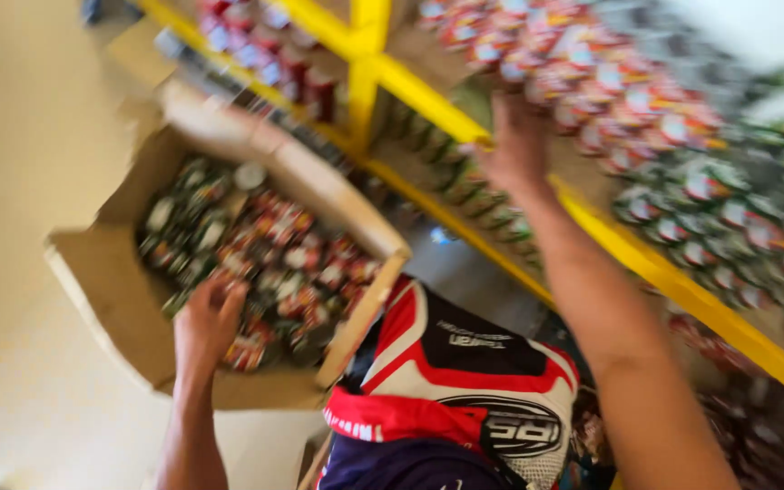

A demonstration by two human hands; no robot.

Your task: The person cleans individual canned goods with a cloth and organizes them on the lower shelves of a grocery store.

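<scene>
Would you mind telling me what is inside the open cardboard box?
The cardboard box holds many small packets, red and green, blurred. The left hand reaches in and covers some; deeper layers are hidden.

Shelf: yellow-framed shelving [465, 122], tiers packed with small red and green packets [610, 91].
Floor: pale floor [20, 181], bearing open cardboard box [106, 281].

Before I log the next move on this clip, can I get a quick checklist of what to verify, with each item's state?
1. Left hand inside the cardboard box: ok, among the small packets.
2. Left hand grips a packet: cannot tell, blurred.
3. Right hand at the yellow shelf: ok, on the stocked row.
4. Right hand holds something: cannot tell.
5. Box still has stock: ok, many packets.
6. Picture sharp enough: not ok, motion blur.
</scene>
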